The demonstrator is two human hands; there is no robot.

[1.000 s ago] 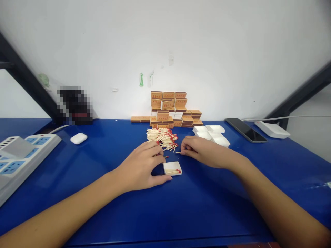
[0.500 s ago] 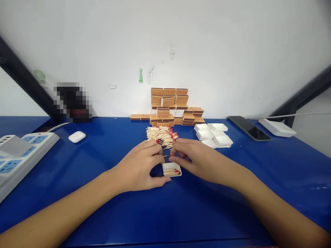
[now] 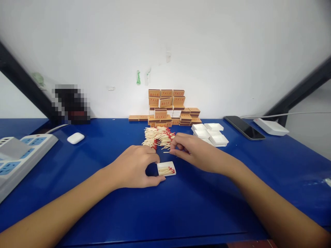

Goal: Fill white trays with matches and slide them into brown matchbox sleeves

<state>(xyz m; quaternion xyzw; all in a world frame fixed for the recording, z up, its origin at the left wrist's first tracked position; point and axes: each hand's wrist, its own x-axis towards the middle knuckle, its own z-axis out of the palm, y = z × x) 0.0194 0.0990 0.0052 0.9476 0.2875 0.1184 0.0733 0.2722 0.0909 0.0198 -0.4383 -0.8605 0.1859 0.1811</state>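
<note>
A small white matchbox tray (image 3: 159, 166) lies on the blue table with several red-headed matches (image 3: 166, 170) in it. My left hand (image 3: 138, 166) curves around the tray's left end, thumb along its front edge and a bent finger at its back corner. Just behind the tray, my right hand (image 3: 192, 150) has thumb and fingers pinched together. A pale matchstick (image 3: 166, 152) sticks out to the left of those fingertips; its other end is hidden. A heap of loose matches (image 3: 157, 136) spreads beyond both hands.
Orange-brown matchboxes (image 3: 167, 103) are stacked against the wall. White trays (image 3: 218, 139) are piled right of the heap, near a dark phone (image 3: 244, 127) and a white flat device (image 3: 271, 126). A power strip (image 3: 38, 144) and a white earbud case (image 3: 76, 138) occupy the left.
My right fingertips have moved from just over the tray's back edge toward the match heap. My left fingers have drawn back slightly from the heap. The view has shifted a little.
</note>
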